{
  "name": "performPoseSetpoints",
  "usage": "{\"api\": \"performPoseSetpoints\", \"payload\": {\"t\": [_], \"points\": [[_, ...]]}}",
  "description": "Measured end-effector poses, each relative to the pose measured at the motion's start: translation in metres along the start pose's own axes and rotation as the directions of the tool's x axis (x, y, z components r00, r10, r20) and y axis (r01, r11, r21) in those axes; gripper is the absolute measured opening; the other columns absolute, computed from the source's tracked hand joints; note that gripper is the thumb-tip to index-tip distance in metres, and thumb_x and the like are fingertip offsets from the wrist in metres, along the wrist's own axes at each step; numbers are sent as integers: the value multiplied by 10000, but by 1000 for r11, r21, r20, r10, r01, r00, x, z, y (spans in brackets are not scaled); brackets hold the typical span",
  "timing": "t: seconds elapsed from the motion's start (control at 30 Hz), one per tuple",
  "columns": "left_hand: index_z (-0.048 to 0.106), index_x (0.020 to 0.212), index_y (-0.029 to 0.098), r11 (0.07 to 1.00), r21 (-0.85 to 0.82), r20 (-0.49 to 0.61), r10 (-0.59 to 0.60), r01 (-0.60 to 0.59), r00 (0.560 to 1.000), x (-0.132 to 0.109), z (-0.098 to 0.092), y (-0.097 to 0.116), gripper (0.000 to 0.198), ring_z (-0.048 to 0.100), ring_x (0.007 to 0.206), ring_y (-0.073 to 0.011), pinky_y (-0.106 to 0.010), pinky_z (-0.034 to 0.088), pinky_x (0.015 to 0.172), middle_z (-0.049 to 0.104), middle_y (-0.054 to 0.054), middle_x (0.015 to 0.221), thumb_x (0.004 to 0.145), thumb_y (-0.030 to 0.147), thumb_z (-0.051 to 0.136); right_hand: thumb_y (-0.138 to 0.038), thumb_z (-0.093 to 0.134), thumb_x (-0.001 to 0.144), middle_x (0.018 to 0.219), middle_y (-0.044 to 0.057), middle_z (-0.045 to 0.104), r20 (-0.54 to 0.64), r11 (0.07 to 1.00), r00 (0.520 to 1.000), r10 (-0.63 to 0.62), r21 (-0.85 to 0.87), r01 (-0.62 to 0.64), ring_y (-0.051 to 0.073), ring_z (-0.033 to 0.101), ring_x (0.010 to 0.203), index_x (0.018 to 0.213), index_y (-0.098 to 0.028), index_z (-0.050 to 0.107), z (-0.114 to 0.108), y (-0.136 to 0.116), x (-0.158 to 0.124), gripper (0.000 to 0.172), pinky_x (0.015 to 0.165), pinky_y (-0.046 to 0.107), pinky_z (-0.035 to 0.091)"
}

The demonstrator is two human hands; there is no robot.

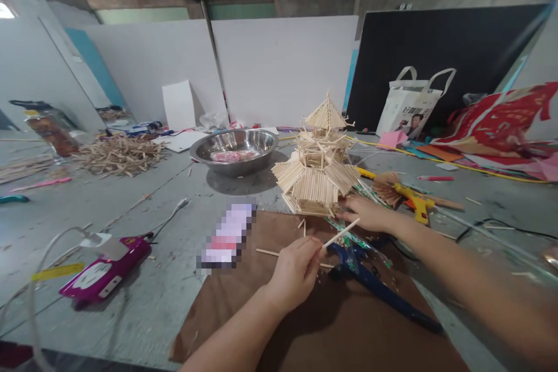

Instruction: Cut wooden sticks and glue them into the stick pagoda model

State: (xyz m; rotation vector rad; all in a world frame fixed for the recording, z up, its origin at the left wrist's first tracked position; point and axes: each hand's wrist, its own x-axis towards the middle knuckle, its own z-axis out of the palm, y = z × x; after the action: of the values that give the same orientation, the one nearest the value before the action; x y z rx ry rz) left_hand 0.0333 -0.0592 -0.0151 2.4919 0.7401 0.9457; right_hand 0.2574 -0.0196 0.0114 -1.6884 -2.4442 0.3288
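Note:
My left hand [296,273] is closed, its fingertips pinching a thin pale wooden stick [342,232] that points up to the right. Just beyond it stands a tiered pagoda model [322,180] built of similar sticks, with a pointed roof on top. My right hand [370,214] reaches in at the model's lower right corner, fingers stretched out, beside clear plastic wrappers [353,235] with green print. Its fingertips are partly hidden, and I cannot tell whether they touch the model. Below the wrappers lies a dark blue tool [383,290] on a brown board [244,308].
Left of the board lie a phone [229,235] and a purple power strip [107,273] with cables. Behind are a steel bowl [235,151] and a pile of wooden strips [122,154]. To the right are a yellow glue gun [416,203], a tote bag [410,107] and coloured paper.

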Motion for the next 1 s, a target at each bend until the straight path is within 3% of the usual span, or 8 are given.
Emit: {"api": "performPoseSetpoints", "payload": {"t": [0.2,0.47,0.57,0.73,0.8,0.9,1.0], "points": [[465,704,150,999,35,-12,-12,12,1000,1,2,-4,216,445,623,-108,-213,354,586,499,-25,656,841,183,300,-294,275,841,887,137,634,21,970,994,104,-221,-97,203,576,844,875,-132,605,10,-10,18,369,732,266,376],[470,697,153,999,28,-21,-33,34,999,2,4,-10,230,442,623,-107,-210,348,586,484,-17,651,842,207,301,-288,251,846,907,167,627,-25,946,983,179,-268,-179,221,582,841,969,-117,576,20,-22,49,387,691,279,382],[471,683,152,998,22,-29,-50,51,998,3,3,-11,240,439,610,-105,-206,344,572,481,-15,638,841,214,301,-315,281,837,925,141,629,-40,946,982,187,-262,-191,208,576,855,938,-139,594,17,-26,47,373,708,271,380],[491,696,155,989,-21,-59,-150,149,987,4,3,-13,256,450,596,-104,-202,344,567,492,-8,626,839,254,303,-356,345,810,1047,113,577,-146,943,972,185,-251,-217,211,489,997,1027,-164,546,0,-34,0,352,809,284,334],[495,683,157,979,-33,-65,-202,200,977,4,2,-14,276,449,582,-103,-201,339,558,491,-2,610,839,281,304,-401,380,788,1000,90,590,-189,955,964,190,-191,-225,204,505,949,946,-183,574,-5,-39,-28,332,771,273,344],[487,650,158,970,-44,-77,-242,240,967,6,3,-16,305,444,565,-101,-198,329,544,482,7,585,837,312,302,-509,448,706,795,35,621,-40,936,948,315,-149,-318,184,552,732,738,-225,583,-2,-44,-64,316,563,250,340],[478,639,158,966,-59,-95,-255,251,962,7,4,-19,304,448,562,-97,-195,327,544,485,11,584,832,326,313,-509,565,588,742,15,618,101,928,931,350,-174,-329,187,546,670,709,-234,569,11,-46,-81,301,478,237,271]]}}
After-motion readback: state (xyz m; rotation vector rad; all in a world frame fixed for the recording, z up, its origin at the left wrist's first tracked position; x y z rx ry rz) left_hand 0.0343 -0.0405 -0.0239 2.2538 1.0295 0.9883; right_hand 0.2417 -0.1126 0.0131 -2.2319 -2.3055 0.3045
